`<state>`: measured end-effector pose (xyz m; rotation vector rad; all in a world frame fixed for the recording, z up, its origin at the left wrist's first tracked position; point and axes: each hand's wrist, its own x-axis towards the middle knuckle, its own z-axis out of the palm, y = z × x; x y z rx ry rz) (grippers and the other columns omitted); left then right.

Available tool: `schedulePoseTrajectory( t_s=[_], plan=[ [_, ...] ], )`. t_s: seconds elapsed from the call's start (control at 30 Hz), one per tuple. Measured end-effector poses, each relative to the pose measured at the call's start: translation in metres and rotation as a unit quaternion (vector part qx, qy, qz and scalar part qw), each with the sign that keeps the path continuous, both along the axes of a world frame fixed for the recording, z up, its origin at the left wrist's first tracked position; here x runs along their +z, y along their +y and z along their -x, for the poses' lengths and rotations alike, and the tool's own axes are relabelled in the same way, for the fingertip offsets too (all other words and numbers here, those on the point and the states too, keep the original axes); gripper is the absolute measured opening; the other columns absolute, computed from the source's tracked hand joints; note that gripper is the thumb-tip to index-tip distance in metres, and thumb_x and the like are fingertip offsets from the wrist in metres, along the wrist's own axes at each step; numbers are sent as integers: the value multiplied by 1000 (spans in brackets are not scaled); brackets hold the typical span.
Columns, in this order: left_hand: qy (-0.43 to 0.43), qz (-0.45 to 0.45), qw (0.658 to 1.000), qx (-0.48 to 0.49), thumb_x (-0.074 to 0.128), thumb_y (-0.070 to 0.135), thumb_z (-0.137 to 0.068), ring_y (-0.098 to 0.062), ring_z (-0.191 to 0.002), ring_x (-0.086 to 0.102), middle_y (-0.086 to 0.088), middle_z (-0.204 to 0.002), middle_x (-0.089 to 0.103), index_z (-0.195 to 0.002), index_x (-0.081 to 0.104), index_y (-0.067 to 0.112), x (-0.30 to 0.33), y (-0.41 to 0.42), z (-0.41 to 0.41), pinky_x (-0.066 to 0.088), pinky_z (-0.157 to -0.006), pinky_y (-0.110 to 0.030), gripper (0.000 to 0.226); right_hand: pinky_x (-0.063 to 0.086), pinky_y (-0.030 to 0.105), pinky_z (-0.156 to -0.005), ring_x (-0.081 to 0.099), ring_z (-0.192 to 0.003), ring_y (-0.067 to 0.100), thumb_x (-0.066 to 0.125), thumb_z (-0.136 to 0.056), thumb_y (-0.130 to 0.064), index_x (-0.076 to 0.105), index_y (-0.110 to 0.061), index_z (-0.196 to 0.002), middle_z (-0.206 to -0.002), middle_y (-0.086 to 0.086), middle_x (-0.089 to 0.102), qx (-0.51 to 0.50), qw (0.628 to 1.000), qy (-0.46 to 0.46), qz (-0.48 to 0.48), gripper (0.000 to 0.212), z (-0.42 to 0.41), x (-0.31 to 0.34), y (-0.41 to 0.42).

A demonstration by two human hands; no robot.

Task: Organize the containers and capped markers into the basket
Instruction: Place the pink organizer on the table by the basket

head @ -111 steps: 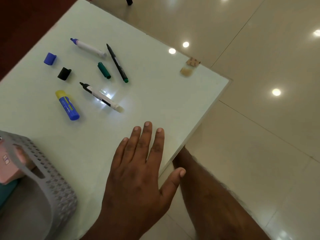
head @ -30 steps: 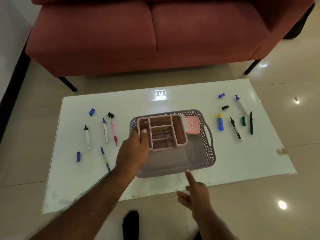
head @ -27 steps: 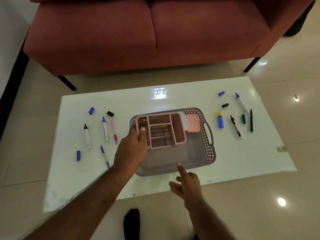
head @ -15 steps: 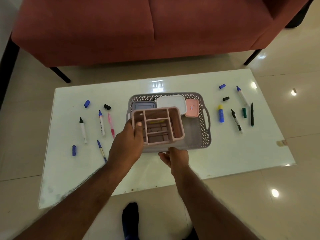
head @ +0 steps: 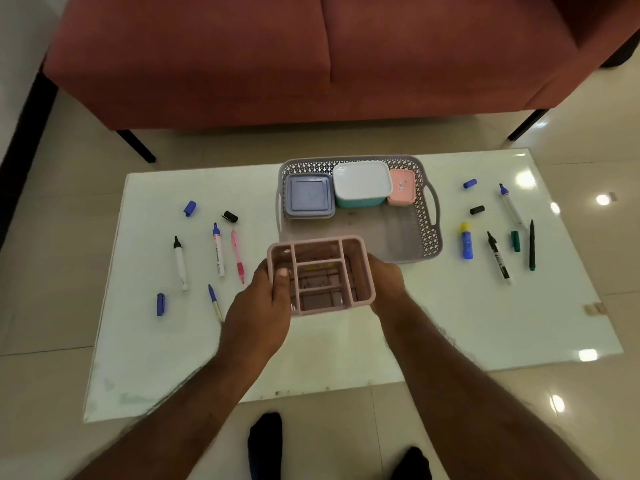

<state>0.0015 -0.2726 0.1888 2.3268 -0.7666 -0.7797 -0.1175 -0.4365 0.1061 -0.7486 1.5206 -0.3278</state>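
Both hands hold a pink divided organizer (head: 320,275) in the air over the table's near middle: my left hand (head: 258,306) grips its left wall with the thumb inside, my right hand (head: 386,278) clasps its right side. Behind it the grey lattice basket (head: 427,233) holds a lilac lidded box (head: 309,195), a white-lidded teal box (head: 361,184) and a small pink box (head: 401,187) along its far wall. Uncapped markers, pens and loose caps lie on both sides, such as a black-tipped marker (head: 180,263) and a blue cap (head: 189,207) on the left.
The white glass table (head: 346,348) stands before a red sofa (head: 311,53). To the right lie a yellow-capped blue glue stick (head: 466,240), a black marker (head: 498,258), a green pen (head: 531,244) and caps. My dark-socked feet (head: 265,445) show below the table's near edge.
The organizer has been lifted out of the basket and drawn toward me, uncovering the three lidded boxes. My right hand came up from below and took its right side.
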Motion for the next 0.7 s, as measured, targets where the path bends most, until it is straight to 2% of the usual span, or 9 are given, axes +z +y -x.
schedulePoseTrajectory(
  t_s=[0.07,0.17,0.23,0.33,0.4,0.47,0.57,0.7],
  plan=[
    [-8,-9,1000,-11,25,49,-103,-24,-103,66,6,-105,67,-133,49,29,-1,6,7,43,-75,-25,44,49,23,-49,68,-67,18,65,-91,-47,65,-8,-98,-83,4,70,-16,1000,10,2,39,9,12,7],
    [-23,-19,999,-37,24,49,-103,-23,-102,67,7,-105,68,-136,47,31,-6,17,26,41,-68,-23,44,43,18,-40,65,-68,15,52,-93,-61,65,-8,-99,-84,2,67,52,997,59,24,55,35,24,25],
    [-18,-26,998,-52,23,49,-102,-21,-100,68,6,-110,70,-136,46,31,-14,21,39,42,-72,-23,44,48,21,-45,68,-74,18,45,-91,-68,68,-10,-99,-90,5,71,90,992,69,47,63,54,25,35],
    [-11,-46,997,-59,24,47,-104,-23,-98,69,3,-112,70,-133,46,28,-34,20,54,48,-77,-26,41,57,32,-53,72,-75,22,35,-92,-71,72,-15,-98,-91,7,74,159,982,42,88,67,80,20,44],
    [-19,-53,996,-68,23,47,-104,-24,-96,69,1,-111,71,-129,47,25,-46,17,63,49,-76,-29,40,59,38,-58,72,-76,25,35,-89,-76,72,-18,-99,-90,5,74,213,968,34,131,69,95,19,47],
    [-24,-65,995,-73,23,46,-104,-26,-96,69,0,-110,70,-127,47,22,-57,12,71,48,-74,-30,40,60,37,-58,71,-78,23,41,-79,-83,69,-23,-102,-90,-1,73,264,948,59,169,70,106,17,45],
    [-14,-94,994,-53,25,46,-104,-31,-98,67,-7,-111,70,-124,49,18,-71,5,82,49,-76,-34,42,62,38,-63,71,-79,15,56,-83,-69,64,-28,-112,-94,-8,71,340,912,115,198,51,118,6,43],
    [-9,-100,994,-44,27,45,-104,-33,-100,67,-10,-112,70,-124,50,15,-81,-4,91,47,-76,-33,43,60,42,-76,70,-80,22,50,-96,-49,60,-24,-124,-104,-3,71,366,880,191,234,39,118,-8,39]
  ],
)
